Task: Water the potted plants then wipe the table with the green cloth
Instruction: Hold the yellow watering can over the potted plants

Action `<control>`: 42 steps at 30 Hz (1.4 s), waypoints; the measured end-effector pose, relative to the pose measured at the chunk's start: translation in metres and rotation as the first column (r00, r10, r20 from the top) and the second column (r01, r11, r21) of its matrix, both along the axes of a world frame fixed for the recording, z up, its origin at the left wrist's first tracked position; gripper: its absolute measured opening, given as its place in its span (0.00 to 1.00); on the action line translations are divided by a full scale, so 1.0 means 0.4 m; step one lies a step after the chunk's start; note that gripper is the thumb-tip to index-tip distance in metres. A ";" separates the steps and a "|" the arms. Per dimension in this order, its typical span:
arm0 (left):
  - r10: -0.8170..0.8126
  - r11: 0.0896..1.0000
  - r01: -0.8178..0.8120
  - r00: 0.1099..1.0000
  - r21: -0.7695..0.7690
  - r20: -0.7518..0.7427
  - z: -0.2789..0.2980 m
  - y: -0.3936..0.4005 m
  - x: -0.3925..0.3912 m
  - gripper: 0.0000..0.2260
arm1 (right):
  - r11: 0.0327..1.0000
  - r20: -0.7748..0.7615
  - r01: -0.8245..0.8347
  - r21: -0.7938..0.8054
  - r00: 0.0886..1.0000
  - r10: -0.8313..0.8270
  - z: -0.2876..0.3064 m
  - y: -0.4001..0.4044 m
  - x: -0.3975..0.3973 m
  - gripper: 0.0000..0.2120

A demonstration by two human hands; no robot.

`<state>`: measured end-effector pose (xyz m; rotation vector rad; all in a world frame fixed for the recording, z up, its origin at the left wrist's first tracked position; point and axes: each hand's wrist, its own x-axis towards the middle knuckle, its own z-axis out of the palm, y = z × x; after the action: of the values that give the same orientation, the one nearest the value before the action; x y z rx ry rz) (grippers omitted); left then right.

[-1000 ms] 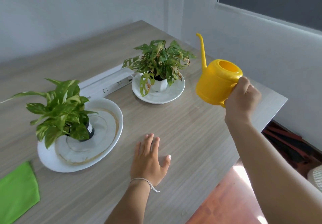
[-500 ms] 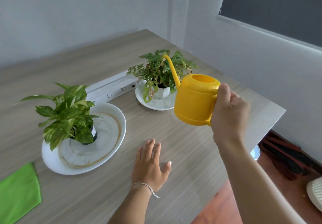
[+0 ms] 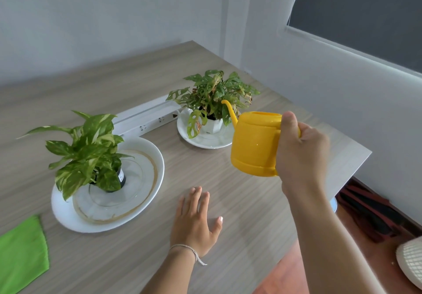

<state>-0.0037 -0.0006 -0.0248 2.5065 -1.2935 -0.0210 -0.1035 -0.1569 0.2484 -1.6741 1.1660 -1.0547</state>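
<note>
My right hand [image 3: 301, 154] grips the handle of a yellow watering can [image 3: 253, 144], held above the wooden table [image 3: 239, 193]. Its thin spout points left into the leaves of the far potted plant [image 3: 212, 95], which stands in a white pot on a small white plate [image 3: 205, 141]. A second potted plant [image 3: 89, 152] with variegated leaves sits in a dark pot on a large white plate [image 3: 139, 204] at the left. My left hand [image 3: 194, 223] rests flat on the table, fingers straight. A green cloth [image 3: 21, 252] lies at the lower left edge.
A white power strip [image 3: 148, 120] lies behind the two plates. The table's right edge ends near a grey wall under a window. On the reddish floor to the right are dark items [image 3: 370, 218] and a white woven object [image 3: 411, 261].
My right hand has brought the watering can left and lower and tipped it, so the spout now reaches into the far plant's leaves. My left hand has stayed flat on the table.
</note>
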 end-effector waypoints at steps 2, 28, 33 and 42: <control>-0.001 1.000 0.001 1.000 -0.008 0.000 0.003 -0.003 0.000 0.33 | 1.000 0.005 -0.008 0.003 1.000 0.008 0.005 0.000 0.005 0.28; 0.011 1.000 -0.011 1.000 -0.019 -0.006 0.009 -0.003 -0.005 0.34 | 1.000 0.081 0.001 -0.017 0.997 0.001 0.027 0.021 0.022 0.28; 0.012 1.000 -0.013 1.000 -0.019 -0.006 0.008 -0.004 -0.005 0.34 | 0.999 0.093 0.010 -0.041 0.996 -0.006 0.036 0.009 0.035 0.28; 0.013 1.000 -0.013 1.000 -0.013 -0.004 0.010 -0.002 -0.006 0.34 | 0.997 0.114 0.023 -0.073 0.993 -0.015 0.055 -0.011 0.041 0.27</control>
<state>-0.0062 -0.0014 -0.0209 2.5028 -1.2725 -0.0145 -0.0872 -0.1614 0.2706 -1.6406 1.0831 -1.2024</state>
